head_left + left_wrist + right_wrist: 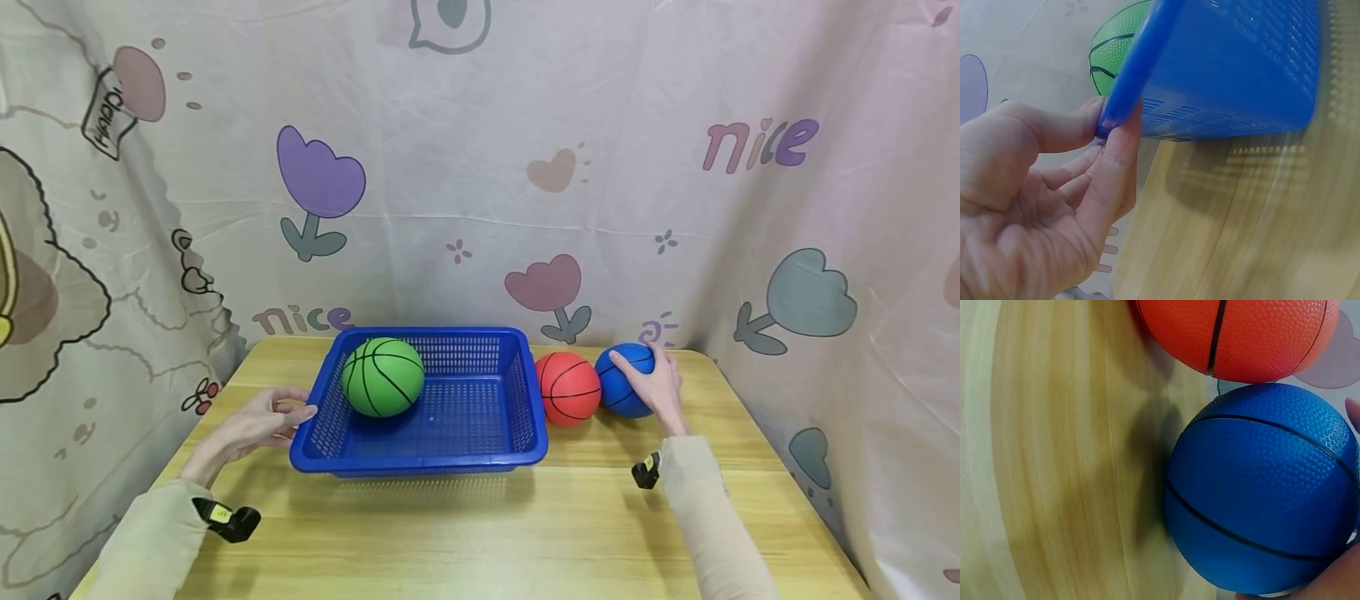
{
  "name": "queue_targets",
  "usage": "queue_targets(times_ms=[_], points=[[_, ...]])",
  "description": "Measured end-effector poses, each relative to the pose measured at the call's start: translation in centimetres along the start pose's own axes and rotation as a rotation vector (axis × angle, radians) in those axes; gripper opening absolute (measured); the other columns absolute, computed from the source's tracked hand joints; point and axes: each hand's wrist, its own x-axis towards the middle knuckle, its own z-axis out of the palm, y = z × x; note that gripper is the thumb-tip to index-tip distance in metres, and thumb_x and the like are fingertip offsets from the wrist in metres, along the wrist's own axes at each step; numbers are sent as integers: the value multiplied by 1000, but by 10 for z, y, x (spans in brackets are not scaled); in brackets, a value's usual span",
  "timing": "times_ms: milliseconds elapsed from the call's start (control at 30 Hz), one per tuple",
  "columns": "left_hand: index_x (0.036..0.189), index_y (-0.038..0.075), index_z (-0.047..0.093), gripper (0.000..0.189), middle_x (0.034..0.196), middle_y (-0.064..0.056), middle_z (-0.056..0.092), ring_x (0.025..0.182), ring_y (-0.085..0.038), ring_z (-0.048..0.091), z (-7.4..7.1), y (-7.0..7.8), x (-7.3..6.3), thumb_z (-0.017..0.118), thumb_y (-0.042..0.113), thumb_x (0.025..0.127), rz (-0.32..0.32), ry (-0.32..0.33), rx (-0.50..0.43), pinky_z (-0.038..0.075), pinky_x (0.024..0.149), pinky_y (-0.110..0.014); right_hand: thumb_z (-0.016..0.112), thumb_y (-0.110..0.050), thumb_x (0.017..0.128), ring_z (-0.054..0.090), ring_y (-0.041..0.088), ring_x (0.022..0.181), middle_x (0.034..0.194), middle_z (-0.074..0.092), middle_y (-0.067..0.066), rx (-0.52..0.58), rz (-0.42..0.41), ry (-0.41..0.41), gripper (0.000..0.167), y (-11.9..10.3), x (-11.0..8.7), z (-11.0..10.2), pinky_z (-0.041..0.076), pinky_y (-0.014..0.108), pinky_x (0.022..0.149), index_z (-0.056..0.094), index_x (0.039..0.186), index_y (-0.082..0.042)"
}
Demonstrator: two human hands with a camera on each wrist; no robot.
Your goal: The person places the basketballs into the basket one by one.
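Head view, clock centred on basket: rectangular blue plastic basket [420, 462] with perforated walls, over light wood-grain table [570, 533]. Left hand [258, 421] at 9 o'clock, thumb and fingers pinching the rim, narrow gap. Round green pebbled ball with black lines [383, 377] sits inside, toward 10. Round red pebbled ball with black lines [567, 389] outside at 3, just beside the basket wall. Round blue pebbled ball with black lines [621, 393] further out at 3, just beside red. Right hand [660, 387] grips blue, thumb and fingers spread wide around it. Can't tell if blue is lifted.
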Motion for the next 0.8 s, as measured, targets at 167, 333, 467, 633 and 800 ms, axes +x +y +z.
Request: queue_targets(times_ms=[167,333,467,633,800], points=[[148,-15,23,70,118,-19,64,88,-17,68,0,0,0,58,26,103,0,-1,-2,62,79,-35,61,-70,87,23,54,141,160,16,29,-2,3,8,100,1,0,1,31,77,109,19,162,-20],[148,-16,22,70,121,-22,63,89,-17,68,0,-1,0,58,26,103,-1,1,1,62,80,-36,61,-69,87,23,54,141,159,17,30,-1,14,-9,100,1,0,1,31,76,109,16,162,-19],[148,-15,22,71,122,-23,63,90,-17,69,0,-2,0,58,26,103,-2,3,2,62,80,-36,61,-69,87,23,55,141,159,16,31,-2,22,-18,101,1,1,0,32,76,109,15,162,-19],[148,-15,22,71,122,-22,62,90,-17,68,0,-2,1,58,27,103,0,4,1,62,81,-36,59,-68,89,24,55,141,158,18,31,-9,17,-17,99,2,2,-1,32,76,109,14,162,-18],[148,-15,23,71,119,-19,64,89,-17,68,0,-1,0,58,27,103,-1,6,0,62,79,-34,59,-67,90,23,54,142,159,18,31,13,21,-10,97,2,0,-2,31,76,110,15,162,-18]])
